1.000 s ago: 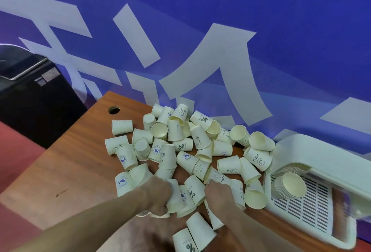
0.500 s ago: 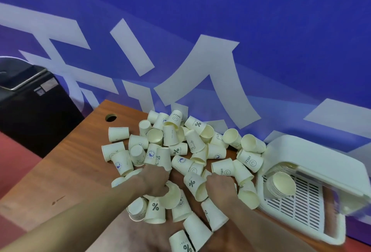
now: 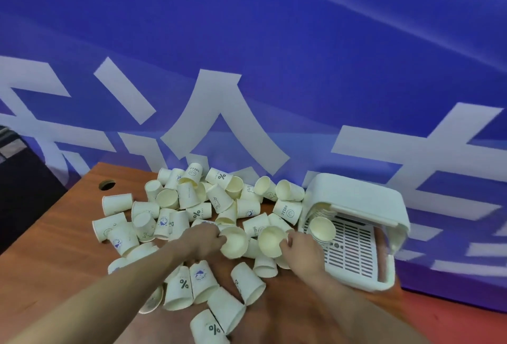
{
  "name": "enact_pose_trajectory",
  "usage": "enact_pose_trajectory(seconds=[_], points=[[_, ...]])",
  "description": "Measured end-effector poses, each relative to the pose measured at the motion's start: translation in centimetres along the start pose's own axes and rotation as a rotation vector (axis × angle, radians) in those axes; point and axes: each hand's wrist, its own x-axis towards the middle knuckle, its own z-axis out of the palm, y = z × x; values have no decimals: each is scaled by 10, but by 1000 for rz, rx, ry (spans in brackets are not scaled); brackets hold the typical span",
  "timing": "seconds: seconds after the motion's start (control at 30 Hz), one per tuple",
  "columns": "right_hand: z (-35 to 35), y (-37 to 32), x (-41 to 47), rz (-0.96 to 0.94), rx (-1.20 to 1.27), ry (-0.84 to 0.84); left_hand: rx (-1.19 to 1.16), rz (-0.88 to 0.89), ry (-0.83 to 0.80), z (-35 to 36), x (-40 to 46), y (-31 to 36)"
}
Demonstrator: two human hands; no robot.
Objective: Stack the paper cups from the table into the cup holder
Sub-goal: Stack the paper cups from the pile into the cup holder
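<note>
L hand (image 3: pixel 204 238) & R hand (image 3: pixel 297 246) each pinch a paper cup (image 3: pixel 234 242) nr cup holder (image 3: pixel 356 201)

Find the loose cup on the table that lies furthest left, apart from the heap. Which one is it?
The cup lying on its side just below the round hole in the table. It is plain-sided and rests clear of the pile, its mouth pointing right.

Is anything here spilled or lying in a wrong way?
Yes. The paper cups lie tumbled in a heap on the table, most on their sides or upside down. The cup holder itself lies tipped on its side.
</note>
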Motion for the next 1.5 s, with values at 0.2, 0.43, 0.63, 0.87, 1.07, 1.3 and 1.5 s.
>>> enact_pose_trajectory(seconds=[0.2,0.43,0.63,0.87,1.07,1.3,1.5], points=[[-33,60,-19,136,69,56,-107,58,38,5,10,70],[-67,126,-31,305,190,115,-206,166,97,13,25,147],[-84,165,-29,372,173,154,-233,187,69,12,44,192],[-86,188,-20,408,176,139,-169,174,53,24,73,214],[-76,197,-7,407,175,97,-183,161,-27,42,95,219],[-64,203,11,429,179,70,-267,86,-139,53,128,217],[-55,205,19,417,167,61,-256,52,-201,60,140,216]])
